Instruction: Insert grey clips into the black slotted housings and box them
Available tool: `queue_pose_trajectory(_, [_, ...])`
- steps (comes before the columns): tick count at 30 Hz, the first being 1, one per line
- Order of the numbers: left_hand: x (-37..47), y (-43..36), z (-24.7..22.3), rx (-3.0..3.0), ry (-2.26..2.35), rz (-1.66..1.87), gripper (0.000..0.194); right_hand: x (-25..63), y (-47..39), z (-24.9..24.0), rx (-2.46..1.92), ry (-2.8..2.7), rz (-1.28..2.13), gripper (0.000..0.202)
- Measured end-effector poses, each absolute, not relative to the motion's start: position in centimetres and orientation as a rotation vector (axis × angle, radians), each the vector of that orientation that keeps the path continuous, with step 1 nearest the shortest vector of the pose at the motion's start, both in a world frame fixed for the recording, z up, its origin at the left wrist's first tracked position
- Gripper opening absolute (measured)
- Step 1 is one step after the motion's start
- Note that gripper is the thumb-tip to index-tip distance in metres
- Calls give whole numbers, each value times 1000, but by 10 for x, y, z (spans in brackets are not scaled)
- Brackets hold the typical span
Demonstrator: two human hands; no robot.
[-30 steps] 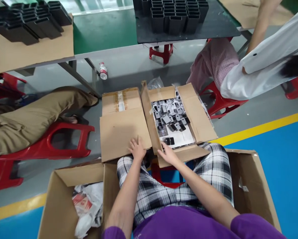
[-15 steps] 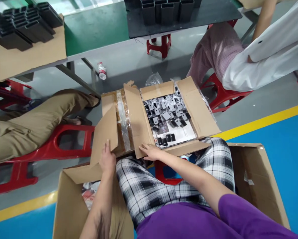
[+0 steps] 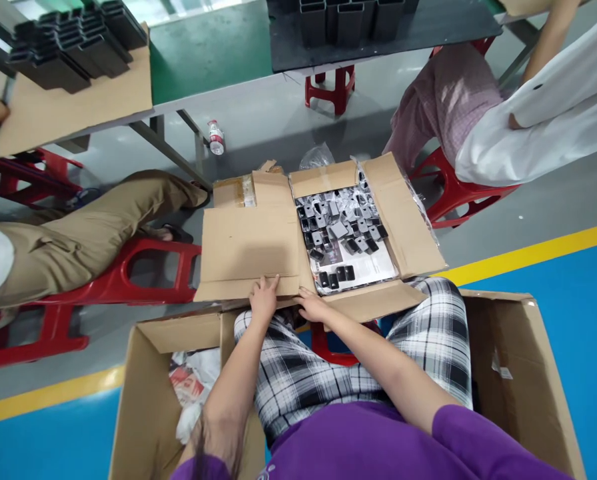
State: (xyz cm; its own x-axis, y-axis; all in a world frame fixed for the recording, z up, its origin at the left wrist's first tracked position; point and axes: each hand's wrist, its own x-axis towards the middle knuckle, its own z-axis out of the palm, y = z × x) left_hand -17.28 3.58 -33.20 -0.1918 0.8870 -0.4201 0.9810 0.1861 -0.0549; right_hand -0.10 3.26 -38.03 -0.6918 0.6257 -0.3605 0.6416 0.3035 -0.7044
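The open left hand (image 3: 264, 298) presses a flat brown cardboard flap (image 3: 251, 247); the right hand (image 3: 312, 306), fingers loosely spread, touches the open brown cardboard box (image 3: 408, 230) holding small black-and-grey rectangular pieces (image 3: 337, 230).

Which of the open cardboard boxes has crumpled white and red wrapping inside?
The lower-left box, beside the person's left forearm. The wrapping sets it apart: the box ahead of the right hand holds small black and grey parts instead.
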Motion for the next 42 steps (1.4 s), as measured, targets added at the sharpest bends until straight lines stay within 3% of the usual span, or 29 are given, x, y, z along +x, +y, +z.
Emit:
queue_pose_trajectory(5, [-178,29,-338,1755,2165,-389,68,2,16,-376,1430,2496,-1413,43])
queue_pose_trajectory(14, [-193,1,-327,1684,2430,7,59,4,13,-367,1653,2416,-1389,84])
queue_pose_trajectory(21, [-211,15,-331,1506,2601,90,59,5,8,-367,1770,2393,-1421,75])
queue_pose_trajectory(28, [-208,23,-345,1618,2335,-72,56,12,9,-378,1968,2314,-1460,76])
queue_pose_trajectory(33, [-204,21,-349,1604,2279,-103,66,15,14,-388,2038,2304,-1536,73])
queue_pose_trajectory(42, [-190,32,-334,1632,2254,243,48,42,15,-361,1988,2473,-1636,78])
